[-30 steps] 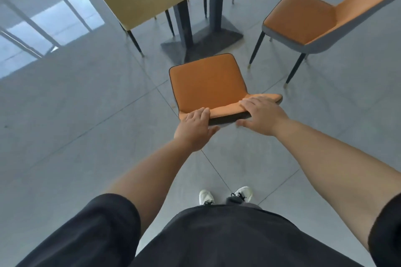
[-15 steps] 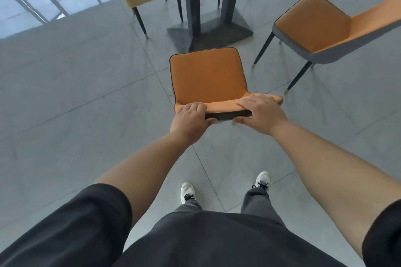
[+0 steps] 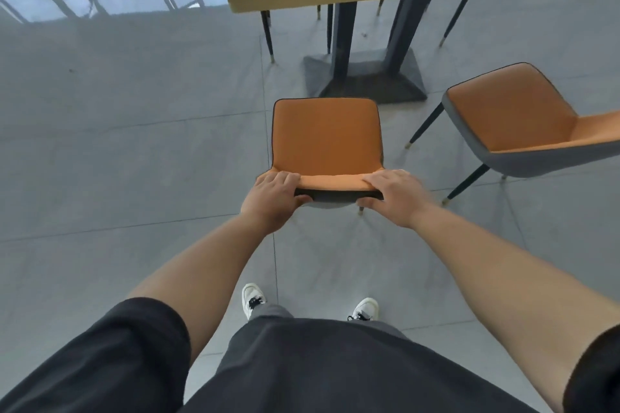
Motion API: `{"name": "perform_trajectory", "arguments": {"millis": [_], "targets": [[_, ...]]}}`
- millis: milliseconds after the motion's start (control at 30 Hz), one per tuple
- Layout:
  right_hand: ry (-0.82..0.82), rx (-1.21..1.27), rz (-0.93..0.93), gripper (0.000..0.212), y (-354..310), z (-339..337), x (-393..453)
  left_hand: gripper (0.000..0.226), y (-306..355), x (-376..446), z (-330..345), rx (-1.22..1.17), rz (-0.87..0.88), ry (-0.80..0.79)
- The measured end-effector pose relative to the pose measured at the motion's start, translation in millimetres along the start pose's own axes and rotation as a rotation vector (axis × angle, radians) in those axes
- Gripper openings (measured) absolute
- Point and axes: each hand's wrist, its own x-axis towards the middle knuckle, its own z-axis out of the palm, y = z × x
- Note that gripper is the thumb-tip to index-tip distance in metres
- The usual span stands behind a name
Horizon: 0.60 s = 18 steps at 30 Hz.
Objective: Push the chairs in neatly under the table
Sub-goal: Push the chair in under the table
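Left hand [image 3: 273, 199] and right hand [image 3: 394, 194] both grasp the chair [image 3: 327, 141] backrest; its seat lies just beyond them.

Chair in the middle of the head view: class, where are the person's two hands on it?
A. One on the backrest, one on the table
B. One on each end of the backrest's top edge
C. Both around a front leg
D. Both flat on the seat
B: the left hand and right hand each clasp one end of the chair's backrest top.
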Motion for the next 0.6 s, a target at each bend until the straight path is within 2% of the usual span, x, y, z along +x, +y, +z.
{"name": "perform_trajectory", "arguments": {"millis": [133,300,600], "targets": [[-0.006,-0.005,-0.072,0.074,13,-2,3,0.052,8,1,-1,-0.001,-0.049,-0.021],[-0.002,-0.02,-0.157,0.077,27,-9,12,0.056,13,9,0,-0.017,-0.091,-0.036],[-0.074,-0.005,-0.159,0.059,63,-38,64,0.056,20,62,-5,-0.057,-0.063,0.049]]}}
